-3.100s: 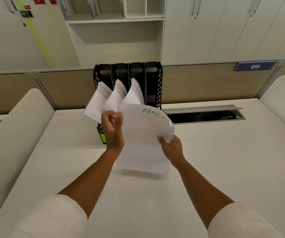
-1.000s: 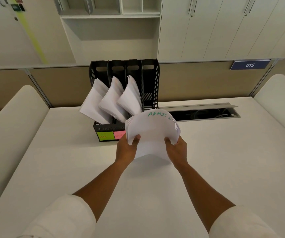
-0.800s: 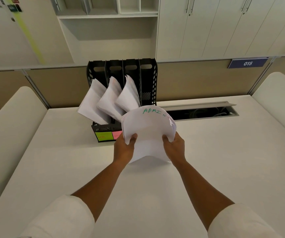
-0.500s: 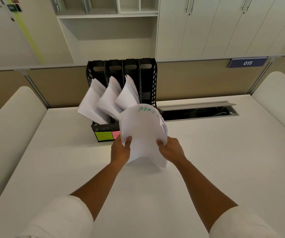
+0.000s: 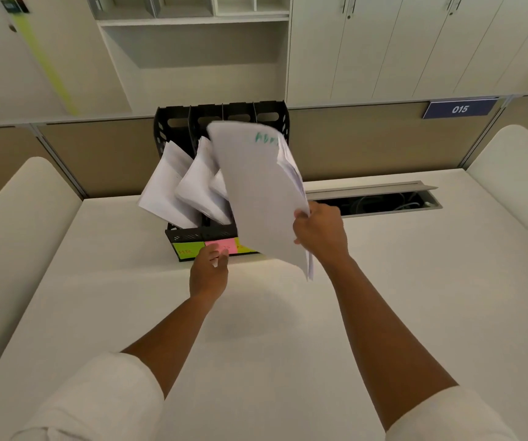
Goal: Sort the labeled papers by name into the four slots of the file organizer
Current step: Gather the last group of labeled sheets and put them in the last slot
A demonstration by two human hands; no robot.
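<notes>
Left hand (image 5: 209, 275) released, paper stack (image 5: 261, 198) lifted higher (right-hand grip only)

Soft, even light falls from above; nothing glares. My arms and the papers (image 5: 262, 198) cast faint, diffuse shadows on the pale surface (image 5: 415, 281). The papers smear with motion blur, their green lettering unreadable. Straight lines bow toward the frame's edges.

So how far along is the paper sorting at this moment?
Three slots of the file organizer already hold filed papers. The right hand holds the last stack, green-lettered, raised before the fourth slot, not yet in. The left hand hovers open near the pink label.
</notes>
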